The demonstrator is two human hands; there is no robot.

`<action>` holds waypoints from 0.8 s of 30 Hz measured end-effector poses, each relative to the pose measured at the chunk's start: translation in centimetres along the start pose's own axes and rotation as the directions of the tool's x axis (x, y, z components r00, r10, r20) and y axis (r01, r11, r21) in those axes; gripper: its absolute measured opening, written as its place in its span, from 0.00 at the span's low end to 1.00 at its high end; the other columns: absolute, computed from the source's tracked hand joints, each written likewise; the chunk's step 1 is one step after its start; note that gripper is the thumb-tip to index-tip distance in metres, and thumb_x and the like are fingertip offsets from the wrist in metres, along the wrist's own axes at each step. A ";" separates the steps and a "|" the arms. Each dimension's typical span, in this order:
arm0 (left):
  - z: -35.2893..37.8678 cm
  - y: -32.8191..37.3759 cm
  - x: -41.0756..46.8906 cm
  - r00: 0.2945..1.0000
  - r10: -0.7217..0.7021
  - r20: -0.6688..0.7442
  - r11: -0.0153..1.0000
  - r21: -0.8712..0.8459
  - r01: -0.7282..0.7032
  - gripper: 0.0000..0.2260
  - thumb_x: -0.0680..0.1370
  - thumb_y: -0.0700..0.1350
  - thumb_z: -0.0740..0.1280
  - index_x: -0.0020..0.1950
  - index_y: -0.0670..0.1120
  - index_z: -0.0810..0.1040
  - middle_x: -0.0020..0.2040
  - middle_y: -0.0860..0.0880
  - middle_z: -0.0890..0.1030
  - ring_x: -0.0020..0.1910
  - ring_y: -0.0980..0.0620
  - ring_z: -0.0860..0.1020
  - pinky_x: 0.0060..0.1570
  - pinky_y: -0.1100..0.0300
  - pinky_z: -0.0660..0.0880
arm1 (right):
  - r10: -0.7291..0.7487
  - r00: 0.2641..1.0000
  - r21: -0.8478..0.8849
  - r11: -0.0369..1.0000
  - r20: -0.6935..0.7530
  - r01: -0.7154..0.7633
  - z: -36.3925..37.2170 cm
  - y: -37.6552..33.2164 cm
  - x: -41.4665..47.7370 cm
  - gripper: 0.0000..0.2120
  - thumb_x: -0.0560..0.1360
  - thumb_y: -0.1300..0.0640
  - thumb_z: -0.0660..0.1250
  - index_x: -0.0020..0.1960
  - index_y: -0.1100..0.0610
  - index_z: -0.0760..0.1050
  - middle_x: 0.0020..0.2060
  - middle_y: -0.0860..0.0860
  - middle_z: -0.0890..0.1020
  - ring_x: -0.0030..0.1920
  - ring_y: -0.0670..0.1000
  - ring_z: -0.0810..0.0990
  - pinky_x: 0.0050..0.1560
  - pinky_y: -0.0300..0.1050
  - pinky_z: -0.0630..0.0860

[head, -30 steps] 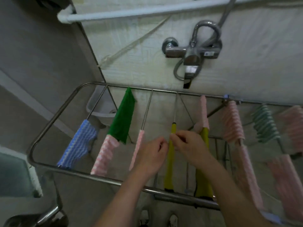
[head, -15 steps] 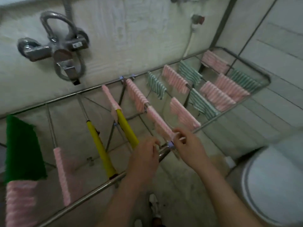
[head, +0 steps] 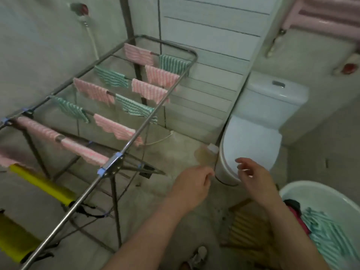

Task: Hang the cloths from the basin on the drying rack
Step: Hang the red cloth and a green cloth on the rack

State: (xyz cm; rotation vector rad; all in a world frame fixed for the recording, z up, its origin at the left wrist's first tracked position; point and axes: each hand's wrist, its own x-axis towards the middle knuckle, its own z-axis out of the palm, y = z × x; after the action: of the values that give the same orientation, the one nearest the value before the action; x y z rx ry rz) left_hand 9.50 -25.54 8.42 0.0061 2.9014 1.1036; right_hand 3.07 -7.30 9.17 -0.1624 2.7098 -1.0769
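Midway between silver steel drying rack [head: 136, 137] and white plastic basin [head: 319, 193], hovering empty-handed: right hand [head: 251, 172] loosely spread, left hand [head: 191, 184] loosely curled, apparently around nothing, though blurred. Mint-green striped cloths [head: 321, 230] heaped in basin. Could snag several tangled together, dropping one on concrete floor [head: 175, 145].

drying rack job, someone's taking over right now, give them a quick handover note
Left hand: empty, loosely curled, off the rack.
Right hand: empty, fingers relaxed, between the rack and the basin.
Drying rack: pink and green striped cloths hang across its bars, yellow ones at the near end.
Left to do: a teal striped cloth and a dark red one lie in the basin; hang them.
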 end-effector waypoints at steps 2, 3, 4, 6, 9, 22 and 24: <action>2.5 2.2 2.1 0.995 0.044 0.093 0.999 0.020 -0.046 0.10 0.79 0.43 0.58 0.56 0.48 0.77 0.52 0.45 0.80 0.50 0.46 0.77 0.51 0.52 0.75 | 0.059 0.998 0.001 0.998 -0.034 -0.059 -2.0 4.0 0.2 0.15 0.77 0.62 0.64 0.62 0.52 0.75 0.49 0.50 0.80 0.48 0.52 0.80 0.47 0.43 0.73; 4.4 3.8 3.5 0.986 0.080 0.149 0.996 0.036 -0.086 0.11 0.78 0.42 0.59 0.56 0.47 0.77 0.53 0.44 0.80 0.50 0.45 0.77 0.51 0.53 0.74 | 0.096 0.993 0.004 0.995 -0.065 -0.096 -3.4 6.5 0.2 0.15 0.77 0.62 0.64 0.63 0.53 0.74 0.49 0.51 0.80 0.49 0.53 0.80 0.46 0.41 0.71; 5.7 4.7 4.3 0.978 0.100 0.181 0.993 0.050 -0.111 0.11 0.78 0.41 0.59 0.57 0.47 0.78 0.54 0.44 0.80 0.52 0.44 0.77 0.52 0.55 0.74 | 0.126 0.989 0.012 0.992 -0.077 -0.126 -4.0 8.2 0.1 0.16 0.77 0.62 0.64 0.64 0.54 0.74 0.50 0.52 0.81 0.50 0.54 0.80 0.47 0.41 0.69; 9.3 7.2 6.3 0.946 0.172 0.276 0.977 0.078 -0.201 0.13 0.77 0.39 0.60 0.59 0.47 0.77 0.58 0.44 0.78 0.56 0.44 0.76 0.54 0.57 0.72 | 0.237 0.965 0.070 0.971 -0.116 -0.230 -5.8 12.3 -0.1 0.18 0.77 0.62 0.64 0.66 0.55 0.73 0.53 0.55 0.80 0.50 0.56 0.79 0.49 0.41 0.69; 14.2 9.9 8.5 0.884 0.236 0.404 0.948 0.104 -0.301 0.14 0.76 0.39 0.60 0.60 0.46 0.77 0.60 0.45 0.76 0.58 0.45 0.74 0.56 0.56 0.70 | 0.391 0.915 0.087 0.920 -0.097 -0.383 -7.3 18.3 -0.1 0.22 0.76 0.62 0.63 0.69 0.54 0.68 0.60 0.57 0.78 0.57 0.57 0.78 0.53 0.42 0.68; 30.7 14.3 9.2 0.568 0.181 0.803 0.762 0.251 -0.597 0.15 0.75 0.37 0.61 0.62 0.41 0.71 0.61 0.41 0.72 0.58 0.41 0.72 0.57 0.47 0.72 | 0.584 0.812 0.133 0.803 0.022 -0.581 -3.2 34.2 -3.4 0.17 0.70 0.61 0.69 0.59 0.56 0.76 0.52 0.56 0.81 0.52 0.58 0.80 0.50 0.45 0.73; 31.9 14.6 9.4 0.668 0.097 0.738 0.919 0.192 -0.345 0.24 0.76 0.38 0.62 0.72 0.45 0.61 0.66 0.42 0.67 0.58 0.40 0.73 0.56 0.48 0.73 | 0.541 0.830 0.246 0.793 0.134 -0.557 -3.3 34.2 -3.5 0.10 0.70 0.61 0.72 0.51 0.57 0.80 0.46 0.54 0.84 0.48 0.55 0.82 0.49 0.46 0.76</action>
State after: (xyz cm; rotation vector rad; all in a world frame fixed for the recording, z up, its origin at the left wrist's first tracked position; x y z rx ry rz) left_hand 1.10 6.76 -6.04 0.6725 2.3203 0.4481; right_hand 4.95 20.34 -11.44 0.6007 2.2800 -1.2045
